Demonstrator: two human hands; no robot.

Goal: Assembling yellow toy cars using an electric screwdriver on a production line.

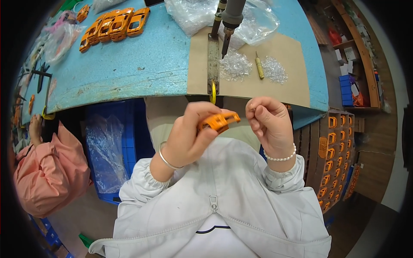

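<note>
My left hand [183,136] is wrapped round an orange toy car body [219,122], held in front of my chest just off the table edge. To its right, apart from the car body, my right hand [275,127] has thumb and forefinger pinched together; whatever may be between them is too small to make out. Beyond my hands, on a brown board [292,92], lie two piles of small clear plastic parts, a left pile [235,65] and a right pile [274,70]. A thin pointed tool with a yellow handle [259,69] rests between them.
A dark pointed tool head [228,34] hangs over the board beside an upright metal bar [213,60]. Several orange car bodies [120,23] stand at the far left of the blue table [129,73]. Trays of car bodies [333,159] stand right. A co-worker's pink sleeve [47,172] shows left.
</note>
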